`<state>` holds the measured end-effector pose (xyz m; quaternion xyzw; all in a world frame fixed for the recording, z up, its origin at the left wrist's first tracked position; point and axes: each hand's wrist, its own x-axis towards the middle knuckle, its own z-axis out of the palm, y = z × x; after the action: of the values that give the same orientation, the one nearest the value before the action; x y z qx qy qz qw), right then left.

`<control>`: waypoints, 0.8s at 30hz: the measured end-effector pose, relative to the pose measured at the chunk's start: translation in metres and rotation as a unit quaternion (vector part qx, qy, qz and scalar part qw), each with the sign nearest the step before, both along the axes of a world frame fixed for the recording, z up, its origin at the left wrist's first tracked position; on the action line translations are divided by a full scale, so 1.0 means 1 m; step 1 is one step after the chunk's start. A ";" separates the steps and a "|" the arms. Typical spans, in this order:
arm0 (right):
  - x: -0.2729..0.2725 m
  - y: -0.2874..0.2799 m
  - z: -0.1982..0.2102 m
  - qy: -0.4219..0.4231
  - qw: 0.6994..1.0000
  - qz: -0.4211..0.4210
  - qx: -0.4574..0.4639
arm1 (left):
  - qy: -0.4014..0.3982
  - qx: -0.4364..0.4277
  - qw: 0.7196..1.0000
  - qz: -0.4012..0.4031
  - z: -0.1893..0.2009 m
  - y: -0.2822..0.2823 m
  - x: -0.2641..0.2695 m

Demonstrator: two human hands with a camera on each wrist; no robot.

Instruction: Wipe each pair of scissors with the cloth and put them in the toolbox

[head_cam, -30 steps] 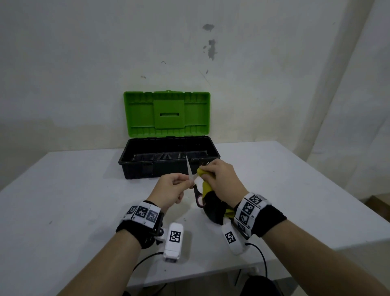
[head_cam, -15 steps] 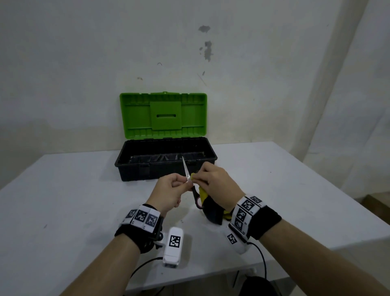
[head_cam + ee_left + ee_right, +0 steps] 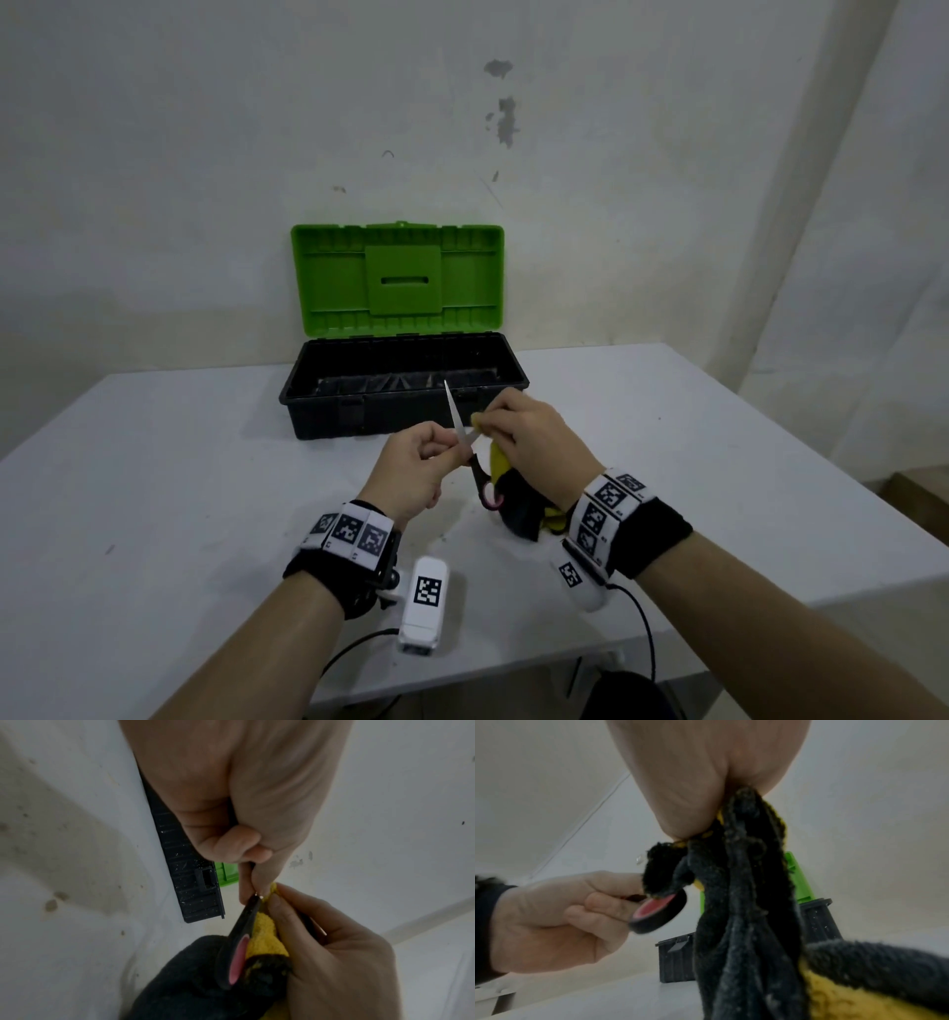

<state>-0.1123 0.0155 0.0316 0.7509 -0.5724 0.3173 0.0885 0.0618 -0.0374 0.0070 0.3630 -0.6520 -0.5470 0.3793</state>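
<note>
The left hand (image 3: 416, 470) is pinching the scissors (image 3: 464, 442) at the pivot, fingers curled tight around it; the blade is pointing up past the fingertips, the black, pink-lined handle loop hanging below them. The right hand (image 3: 534, 442) is clamping the yellow-and-black cloth (image 3: 513, 501) against the blade just beside the left fingertips, the cloth's loose end trailing down to the table (image 3: 154, 488). Beyond the fingertips the toolbox (image 3: 405, 406) is standing open, green lid upright, its near rim close behind the blade tip. Bare tabletop is lying either side of both hands.
</note>
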 end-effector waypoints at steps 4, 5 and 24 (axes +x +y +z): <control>-0.005 -0.001 0.007 -0.044 0.998 -0.026 -0.030 | -0.017 -0.006 1.000 0.012 -0.002 -0.002 0.001; 0.001 0.001 0.008 -0.034 0.999 -0.001 -0.025 | -0.021 -0.010 1.000 0.011 -0.002 -0.003 0.002; -0.014 -0.006 0.005 -0.043 0.998 -0.014 -0.051 | 0.036 0.058 0.998 -0.004 -0.001 -0.001 0.002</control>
<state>-0.1260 0.0098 0.0362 0.7232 -0.5692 0.3765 0.1064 0.0641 -0.0380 0.0055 0.3616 -0.6062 -0.5986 0.3787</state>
